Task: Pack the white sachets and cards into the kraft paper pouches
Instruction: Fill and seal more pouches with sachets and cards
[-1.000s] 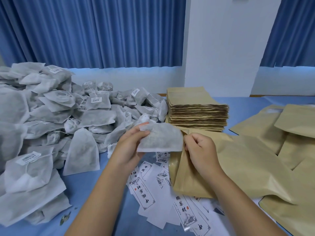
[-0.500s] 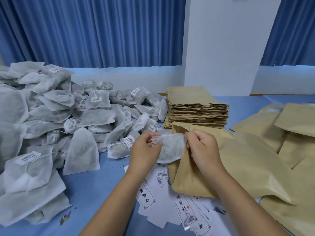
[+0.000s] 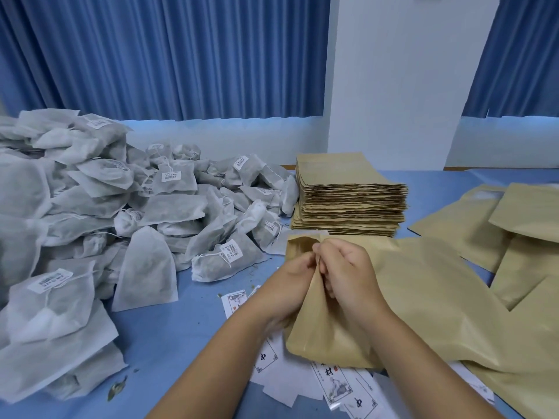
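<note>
On a blue desk (image 3: 181, 343), white sachets (image 3: 90, 207) heap along the left edge and a stack of flat pouches (image 3: 348, 201) stands toward the far edge. Near the front edge, above scattered cards (image 3: 335, 385), the left hand (image 3: 290, 285) and right hand (image 3: 351, 273) pinch one kraft pouch (image 3: 326, 337) at its mouth with curled fingers. This is apparently mid-filling; slipping a card in next would need the mouth held apart.

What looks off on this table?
Loose dried-leaf scraps lie on the blue table beside the sachet heap; a sachet may be leaking. Cards are strewn untidily, partly under the held pouch.
</note>
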Tool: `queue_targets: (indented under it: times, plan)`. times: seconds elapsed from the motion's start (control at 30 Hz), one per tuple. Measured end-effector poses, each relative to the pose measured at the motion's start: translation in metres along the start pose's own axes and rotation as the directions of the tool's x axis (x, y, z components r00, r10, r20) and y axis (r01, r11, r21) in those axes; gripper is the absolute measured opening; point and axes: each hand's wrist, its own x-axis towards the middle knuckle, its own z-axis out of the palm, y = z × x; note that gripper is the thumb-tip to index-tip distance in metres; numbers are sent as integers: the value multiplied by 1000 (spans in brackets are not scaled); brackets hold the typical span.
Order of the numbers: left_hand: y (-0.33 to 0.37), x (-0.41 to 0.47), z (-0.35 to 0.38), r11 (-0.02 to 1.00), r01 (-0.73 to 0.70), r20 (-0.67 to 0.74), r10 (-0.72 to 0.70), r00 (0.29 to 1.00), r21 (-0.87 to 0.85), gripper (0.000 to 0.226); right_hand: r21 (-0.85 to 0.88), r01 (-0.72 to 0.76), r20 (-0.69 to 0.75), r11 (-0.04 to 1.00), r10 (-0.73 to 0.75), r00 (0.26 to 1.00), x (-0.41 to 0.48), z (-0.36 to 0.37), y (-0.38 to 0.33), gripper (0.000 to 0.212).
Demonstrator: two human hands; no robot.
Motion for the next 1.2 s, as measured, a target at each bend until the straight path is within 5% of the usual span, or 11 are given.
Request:
queue_targets:
  times: [0.2, 0.4, 0.5, 0.6, 0.73, 0.93, 1.07, 1.2]
  plan:
    - [7, 7, -15, 966, 62, 108, -36, 994, -253, 32, -6, -69, 51, 998, 69, 996, 1, -2, -5, 49]
    - [1, 0, -58, 937, 65, -184, 0, 983, 344, 22, -188, -6, -65, 982, -6, 998, 6, -7, -1, 36]
    - [-6, 0, -62, 650, 149, -295, 121, 948, 745, 26, -285, 62, -30, 957, -74, 997, 3, -7, 2, 39]
    - [-19, 2, -55, 408, 100, -156, 107, 982, 908, 27, -400, 122, 17, 909, -125, 992, 0, -6, 6, 41]
    - [-23, 6, -44, 417, 42, -113, 148, 983, 908, 8, -513, 158, 67, 844, -143, 987, -1, -6, 9, 44]
    - [-21, 5, -54, 509, 80, -150, 100, 984, 857, 13, -517, 146, 51, 844, -139, 989, 0, -7, 9, 43]
    - [-19, 3, -61, 482, 72, -103, 36, 994, 873, 32, -523, 139, 56, 841, -129, 990, 0, -7, 10, 42]
    - [-18, 2, -64, 519, 98, -129, 23, 991, 849, 26, -537, 150, 64, 830, -137, 989, -1, -7, 10, 44]
